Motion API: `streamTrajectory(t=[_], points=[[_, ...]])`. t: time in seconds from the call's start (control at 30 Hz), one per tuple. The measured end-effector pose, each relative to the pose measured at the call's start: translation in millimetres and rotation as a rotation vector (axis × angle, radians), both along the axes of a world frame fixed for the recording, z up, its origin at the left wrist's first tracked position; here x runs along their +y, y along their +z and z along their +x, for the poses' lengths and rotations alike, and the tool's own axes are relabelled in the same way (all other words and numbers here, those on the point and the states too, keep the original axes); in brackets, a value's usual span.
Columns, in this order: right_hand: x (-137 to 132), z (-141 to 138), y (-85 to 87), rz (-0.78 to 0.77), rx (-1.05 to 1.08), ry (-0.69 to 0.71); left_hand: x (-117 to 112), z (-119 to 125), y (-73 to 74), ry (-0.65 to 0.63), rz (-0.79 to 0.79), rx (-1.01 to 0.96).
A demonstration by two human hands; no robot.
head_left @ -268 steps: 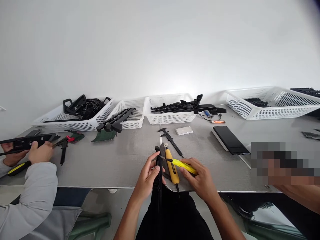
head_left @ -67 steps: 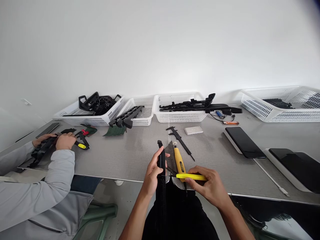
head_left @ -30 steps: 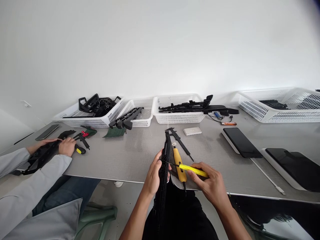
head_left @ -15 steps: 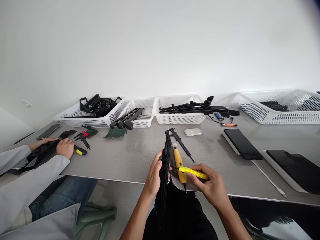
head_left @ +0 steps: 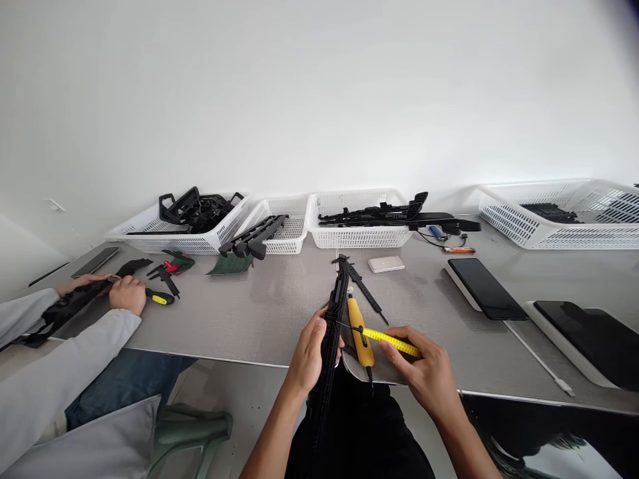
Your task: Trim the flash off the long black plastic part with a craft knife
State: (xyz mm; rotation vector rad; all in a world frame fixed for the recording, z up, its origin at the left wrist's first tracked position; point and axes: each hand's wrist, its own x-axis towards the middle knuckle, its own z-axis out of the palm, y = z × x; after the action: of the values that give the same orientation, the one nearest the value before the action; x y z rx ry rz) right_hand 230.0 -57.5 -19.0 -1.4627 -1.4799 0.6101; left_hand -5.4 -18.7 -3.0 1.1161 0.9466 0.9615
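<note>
My left hand (head_left: 310, 352) is wrapped round a long black plastic strip (head_left: 337, 299) that runs from my lap up over the table's front edge. My right hand (head_left: 424, 370) pinches a yellow-handled blade tool (head_left: 393, 341), its thin metal tip touching the strip's side near my left thumb. Between my hands an orange-yellow handled tool (head_left: 360, 331) lies on a grey sheet at the table edge. Just behind it rests a black caliper (head_left: 363, 288).
Several white baskets (head_left: 360, 235) of black plastic parts line the back of the grey table (head_left: 279, 299). A phone (head_left: 480, 287) and a dark tablet (head_left: 594, 340) lie to the right. At the left, another person's hand (head_left: 128, 293) holds a black part beside a yellow-tipped tool (head_left: 158, 299).
I have pushed the black strip further forward over the table, so its tip now reaches the caliper. My right hand kept the blade tool against its side. The person at the left shifted their part.
</note>
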Motion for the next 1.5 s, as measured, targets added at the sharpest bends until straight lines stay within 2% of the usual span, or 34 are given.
streamTrajectory(t=[0.3, 0.7, 1.03, 1.5], points=[[-1.0, -0.6, 1.3, 0.015, 0.007, 0.018, -0.2, -0.6, -0.6, 0.007, 0.004, -0.002], [0.8, -2.5, -1.2, 0.002, 0.005, -0.094, -1.4, 1.1, 5.2, -0.003, 0.026, 0.098], [-0.7, 1.5, -2.0, -0.012, -0.009, 0.032, 0.0, 1.0, -3.1, 0.027, 0.001, 0.057], [-2.0, -0.9, 0.4, 0.01, -0.026, 0.05, 0.8, 2.6, -2.9, 0.086, 0.015, 0.074]])
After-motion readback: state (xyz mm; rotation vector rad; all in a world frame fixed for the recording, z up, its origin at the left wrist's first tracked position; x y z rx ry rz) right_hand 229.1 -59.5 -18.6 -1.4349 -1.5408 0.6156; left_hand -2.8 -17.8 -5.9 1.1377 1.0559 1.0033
